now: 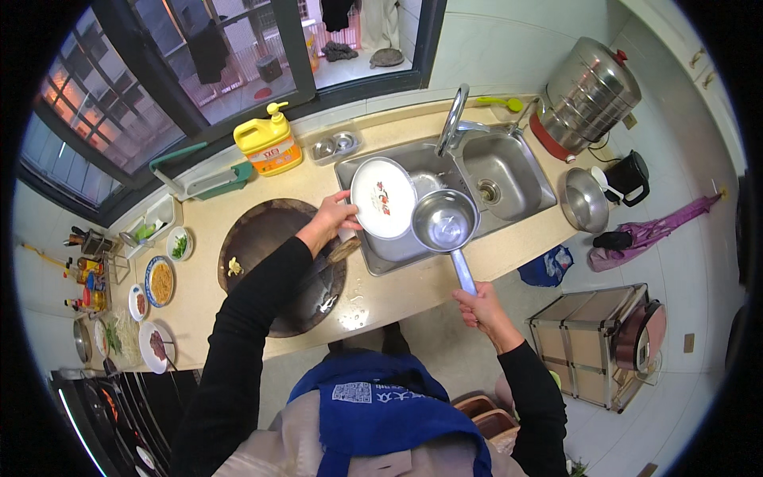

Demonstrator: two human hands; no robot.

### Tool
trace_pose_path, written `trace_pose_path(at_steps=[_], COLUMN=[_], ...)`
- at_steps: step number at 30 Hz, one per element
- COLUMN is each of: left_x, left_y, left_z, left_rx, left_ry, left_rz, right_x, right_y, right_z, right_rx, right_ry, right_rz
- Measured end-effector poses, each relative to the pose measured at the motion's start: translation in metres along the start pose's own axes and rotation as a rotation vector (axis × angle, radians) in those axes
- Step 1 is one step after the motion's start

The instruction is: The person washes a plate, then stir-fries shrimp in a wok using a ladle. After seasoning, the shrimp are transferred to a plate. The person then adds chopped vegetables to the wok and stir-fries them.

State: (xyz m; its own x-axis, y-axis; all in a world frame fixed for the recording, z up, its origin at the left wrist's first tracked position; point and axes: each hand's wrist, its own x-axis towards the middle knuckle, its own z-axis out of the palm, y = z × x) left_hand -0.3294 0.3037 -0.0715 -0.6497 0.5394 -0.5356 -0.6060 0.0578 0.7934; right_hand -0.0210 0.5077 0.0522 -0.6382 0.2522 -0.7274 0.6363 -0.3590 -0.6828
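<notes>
My left hand (pixel 335 219) grips the near left rim of a white enamel plate (pixel 383 200) with a printed motif, tilted over the left basin of the steel sink (pixel 393 247). My right hand (pixel 484 311) is closed around the handle of a metal water ladle (pixel 446 220), whose bowl is beside the plate's right edge, over the sink. What the ladle holds is hard to tell. Left of the sink lies a round wooden chopping board (pixel 256 238) with chopped yellowish pieces (pixel 235 266) on it. A knife's wooden handle (pixel 344 250) juts past the board's edge, its blade partly hidden by my left arm.
The chrome faucet (pixel 454 119) arches behind the ladle. A yellow detergent jug (pixel 269 143) and a green-framed slicer (pixel 217 180) stand by the window. Bowls, including one with meat (pixel 156 346), line the counter's left. At right are a steel bowl (pixel 584 200) and a black kettle (pixel 629 179).
</notes>
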Motion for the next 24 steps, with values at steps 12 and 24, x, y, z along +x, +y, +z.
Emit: trace_pose_path(at_steps=[12,24], left_x=[0.016,-0.005], left_y=[0.01,0.056], left_z=[0.019,0.03], left_rx=[0.084,0.218], left_ry=[0.114,0.064], left_rz=[-0.021,0.01], right_x=[0.029,0.064], right_y=[-0.029,-0.038], right_z=[-0.018,-0.017], right_rx=[-0.076,-0.001], right_ry=[-0.157,-0.198], right_rz=[0.008,0.012])
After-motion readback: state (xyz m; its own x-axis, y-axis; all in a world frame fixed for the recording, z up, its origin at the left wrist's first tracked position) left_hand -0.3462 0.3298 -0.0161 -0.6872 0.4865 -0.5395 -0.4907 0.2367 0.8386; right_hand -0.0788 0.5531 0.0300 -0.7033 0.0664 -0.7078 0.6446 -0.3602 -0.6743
